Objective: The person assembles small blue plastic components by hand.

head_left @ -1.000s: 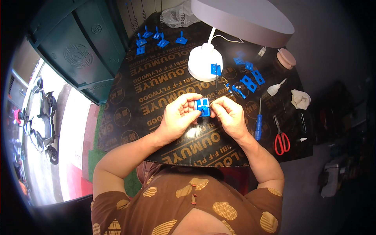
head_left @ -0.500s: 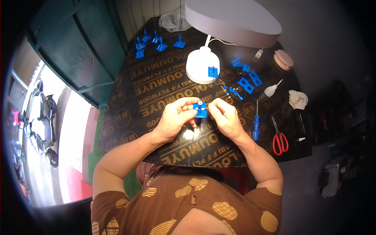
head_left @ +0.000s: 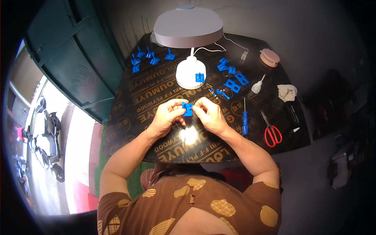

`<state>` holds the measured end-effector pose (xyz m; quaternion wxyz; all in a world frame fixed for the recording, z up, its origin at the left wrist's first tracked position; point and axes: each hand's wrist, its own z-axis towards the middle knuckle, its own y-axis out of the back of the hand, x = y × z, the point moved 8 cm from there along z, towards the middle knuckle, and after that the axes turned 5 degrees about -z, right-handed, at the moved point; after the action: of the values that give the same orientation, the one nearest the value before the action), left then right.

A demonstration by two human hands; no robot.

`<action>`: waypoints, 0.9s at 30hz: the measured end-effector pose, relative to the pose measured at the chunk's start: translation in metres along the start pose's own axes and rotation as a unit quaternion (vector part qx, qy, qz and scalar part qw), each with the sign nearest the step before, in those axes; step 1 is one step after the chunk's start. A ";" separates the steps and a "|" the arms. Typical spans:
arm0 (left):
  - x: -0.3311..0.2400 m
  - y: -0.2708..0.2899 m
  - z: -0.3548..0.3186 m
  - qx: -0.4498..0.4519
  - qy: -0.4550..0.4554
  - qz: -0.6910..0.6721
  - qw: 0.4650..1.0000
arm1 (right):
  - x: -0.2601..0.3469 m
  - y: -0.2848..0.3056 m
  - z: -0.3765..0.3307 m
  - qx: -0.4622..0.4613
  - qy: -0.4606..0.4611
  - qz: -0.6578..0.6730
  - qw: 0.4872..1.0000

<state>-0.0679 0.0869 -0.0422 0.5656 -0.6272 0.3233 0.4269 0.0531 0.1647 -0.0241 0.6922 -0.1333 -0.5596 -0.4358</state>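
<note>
A small square blue plastic part [head_left: 188, 111] with a raised blue peg is held above the near middle of the table. My left hand [head_left: 167, 116] pinches its left side between thumb and fingers. At its right edge, the fingertips of my right hand [head_left: 210, 116] are closed together. Something small and pale shows by those fingertips, too tiny to name. Just beyond the hands, another blue plastic part [head_left: 199, 77] lies on the white base of a desk lamp [head_left: 190, 68]. Small blue pieces [head_left: 223, 94] and tiny bits lie to the right of it.
Several blue parts with upright pegs [head_left: 154, 60] stand far left; blue plates [head_left: 232, 85] lie right of the lamp. Farther right are a screwdriver [head_left: 245, 122], red-handled scissors [head_left: 273, 135], a white nozzle bottle [head_left: 257, 86], a crumpled white cloth [head_left: 287, 93] and a pink round container [head_left: 270, 57].
The view has shifted, so the lamp and table things sit further left. Both hands stay at the blue part; the white round top on its peg no longer shows, and the peg now looks blue.
</note>
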 end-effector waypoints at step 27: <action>-0.012 0.021 0.006 0.008 -0.013 0.121 0.993 | 0.010 -0.016 0.004 0.025 0.054 -0.058 0.997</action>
<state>-0.0923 0.0884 -0.0407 0.5194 -0.5730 0.3928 0.4976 0.0390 0.1535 -0.0187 0.6983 -0.0595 -0.5389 -0.4674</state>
